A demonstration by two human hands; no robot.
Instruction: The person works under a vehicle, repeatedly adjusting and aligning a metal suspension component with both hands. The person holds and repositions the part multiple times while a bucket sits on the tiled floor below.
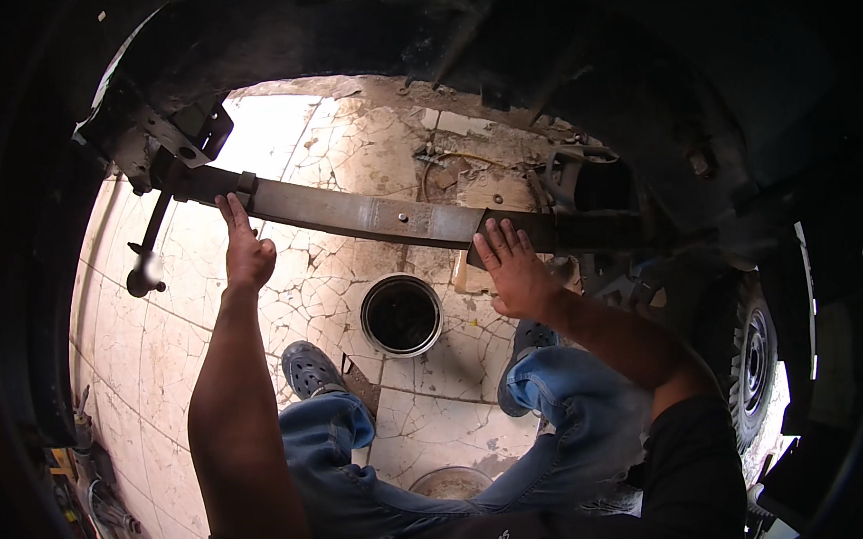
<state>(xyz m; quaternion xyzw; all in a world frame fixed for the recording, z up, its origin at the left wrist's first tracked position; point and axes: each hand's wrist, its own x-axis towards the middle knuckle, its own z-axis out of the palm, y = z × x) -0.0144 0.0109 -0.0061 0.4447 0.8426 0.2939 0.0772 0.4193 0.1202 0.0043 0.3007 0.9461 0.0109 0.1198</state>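
Observation:
A long, curved leaf spring [339, 212] runs across the view beneath the dark underside of a vehicle. A small bolt [402, 217] stands near its middle, and a metal clip [246, 183] wraps it toward the left end. Just below that clip, my left hand [249, 257] touches the spring with two fingers stretched out and the others curled, gripping nothing. My right hand [519, 274] lies with spread fingers against the lower edge of the spring's right part, where a darker, thicker section begins. Shadow hides the spring's far right end.
A round open container [365, 321] with a dark inside stands on the cracked tile floor between my feet. At left a link rod [152, 227] hangs from the mount. A tyred wheel [753, 358] stands at right. Assorted tools [105, 499] lie at lower left.

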